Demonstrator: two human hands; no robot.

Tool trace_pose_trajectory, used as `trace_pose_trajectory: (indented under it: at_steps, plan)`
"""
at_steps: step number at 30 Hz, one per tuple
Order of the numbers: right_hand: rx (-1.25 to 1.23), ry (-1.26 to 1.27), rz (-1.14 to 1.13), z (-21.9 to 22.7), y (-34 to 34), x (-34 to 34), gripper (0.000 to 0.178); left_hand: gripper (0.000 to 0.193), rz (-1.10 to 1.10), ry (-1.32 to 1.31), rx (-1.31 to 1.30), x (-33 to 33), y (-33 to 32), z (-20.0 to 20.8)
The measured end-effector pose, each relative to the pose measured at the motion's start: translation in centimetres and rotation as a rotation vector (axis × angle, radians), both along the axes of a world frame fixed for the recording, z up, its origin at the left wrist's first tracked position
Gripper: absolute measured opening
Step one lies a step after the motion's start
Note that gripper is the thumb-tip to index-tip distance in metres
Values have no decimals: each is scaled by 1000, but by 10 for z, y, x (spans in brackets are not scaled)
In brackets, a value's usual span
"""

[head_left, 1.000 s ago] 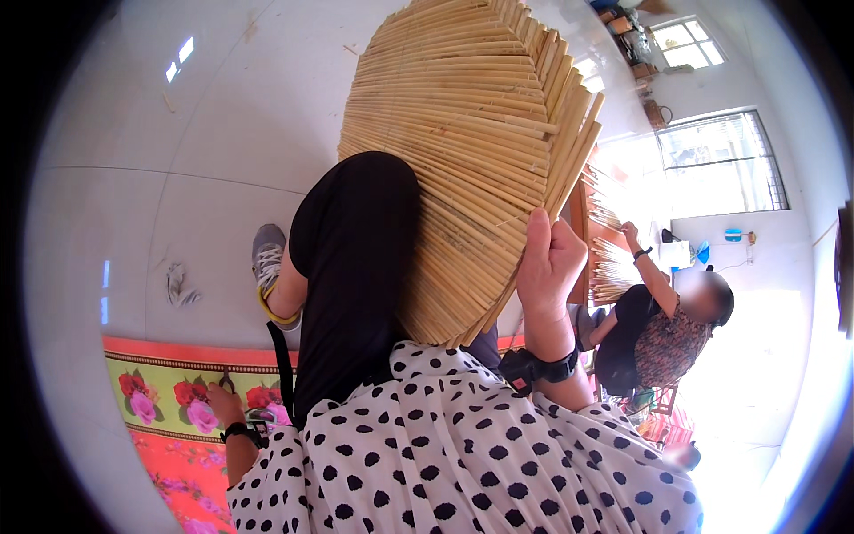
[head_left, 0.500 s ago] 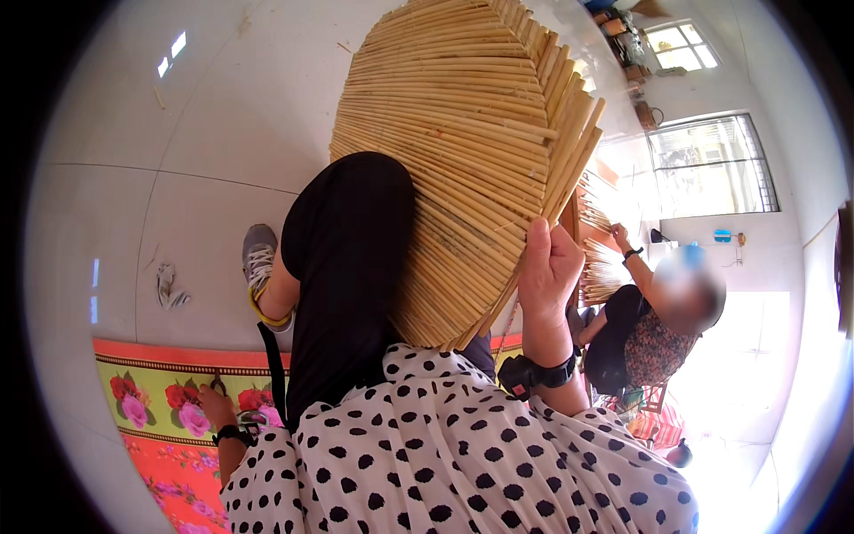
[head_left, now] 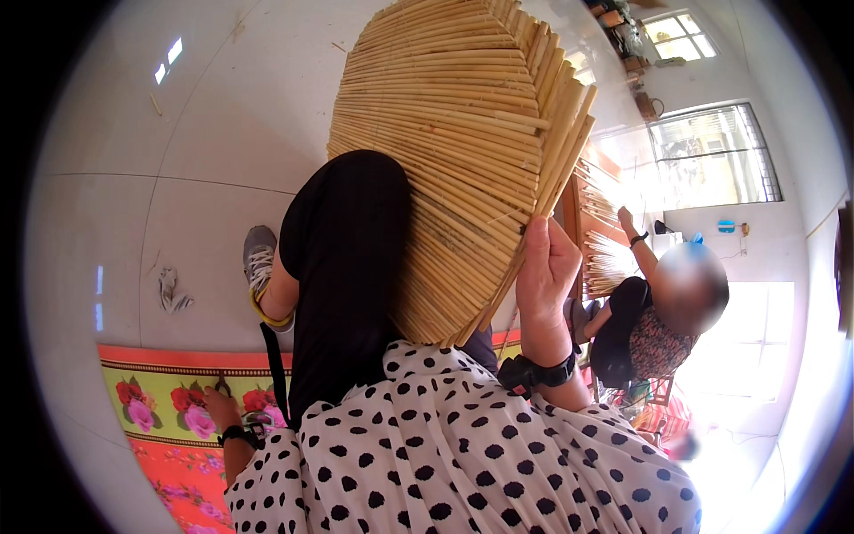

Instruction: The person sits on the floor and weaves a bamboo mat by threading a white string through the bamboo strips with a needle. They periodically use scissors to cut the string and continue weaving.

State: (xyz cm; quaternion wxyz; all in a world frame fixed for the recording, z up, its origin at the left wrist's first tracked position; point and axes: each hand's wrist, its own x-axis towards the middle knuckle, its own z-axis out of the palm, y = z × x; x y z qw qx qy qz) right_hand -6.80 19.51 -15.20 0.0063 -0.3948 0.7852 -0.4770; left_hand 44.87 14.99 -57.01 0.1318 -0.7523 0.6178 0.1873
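A large mat of pale yellow stalks (head_left: 445, 160), laid side by side in layers, leans across my lap against my black-trousered knee. My right hand (head_left: 544, 271) pinches its right edge, thumb on the upper face and fingers curled behind. Stalk ends stick out unevenly along that side. Low on the left, my left hand (head_left: 222, 411) is closed over the flowered cloth. A small dark loop (head_left: 222, 386) shows at its fingers, too small to name.
Flowered red and green cloth (head_left: 169, 427) lies beside me on the tiled floor (head_left: 98, 222). A crumpled scrap (head_left: 172, 292) sits near my shoe (head_left: 259, 258). At right, a co-worker (head_left: 663, 329) reaches toward fanned stalks (head_left: 609, 258) on a reddish-brown surface.
The mat's right edge has shifted slightly left, with my right hand still gripping it. The co-worker's hand has moved up a little. My left hand stays over the cloth.
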Motion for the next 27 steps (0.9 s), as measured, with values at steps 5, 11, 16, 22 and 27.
trace_pose_trajectory:
  at_steps: [5,11,16,22,27]
  plan:
    - [-27,-7,7,-6,1,-3,34,29,3,-3,-11,1,2,-6]
    - [-12,-87,-30,-2,-4,6,24,29,-1,1,-10,-7,4,-4]
    - [38,-43,-71,-1,-4,4,27,31,-15,12,27,-31,3,19]
    - [67,30,-63,9,-5,7,36,36,-57,29,2,-38,5,20]
    - [64,52,-75,9,-6,6,33,48,76,12,-114,-37,-1,7]
